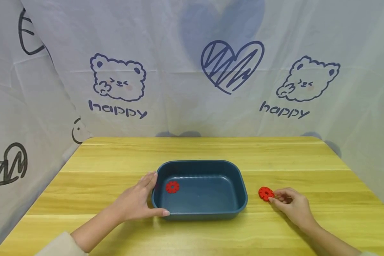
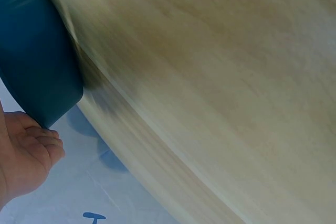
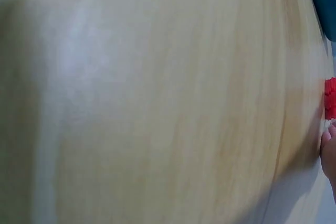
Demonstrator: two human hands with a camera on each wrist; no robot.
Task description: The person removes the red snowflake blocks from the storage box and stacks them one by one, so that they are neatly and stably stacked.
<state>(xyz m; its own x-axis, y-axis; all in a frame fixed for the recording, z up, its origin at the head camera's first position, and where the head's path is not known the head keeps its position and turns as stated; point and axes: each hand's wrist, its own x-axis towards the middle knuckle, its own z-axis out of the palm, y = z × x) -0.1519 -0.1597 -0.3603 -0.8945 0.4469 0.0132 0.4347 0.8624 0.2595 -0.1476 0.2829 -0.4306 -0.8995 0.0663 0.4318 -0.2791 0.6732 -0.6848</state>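
Observation:
A dark blue plastic basin (image 1: pixel 198 214) sits on the wooden table, its long side facing me. My left hand (image 1: pixel 136 201) holds its left end, fingers at the left rim and thumb along the near rim. In the left wrist view the left hand (image 2: pixel 29 153) shows curled fingers against the basin's corner (image 2: pixel 44 77). Inside, a red notched disc (image 1: pixel 172 187) lies flat near the left wall. To the basin's right, my right hand (image 1: pixel 294 208) pinches another red notched disc (image 1: pixel 266 193) between thumb and fingers. In the right wrist view this disc (image 3: pixel 330 98) is partly cut off by the frame edge.
The light wooden table (image 1: pixel 115 156) extends around the basin on every side. White cloth (image 1: pixel 179 106) with printed bears, a heart and lettering hangs behind it and at both sides.

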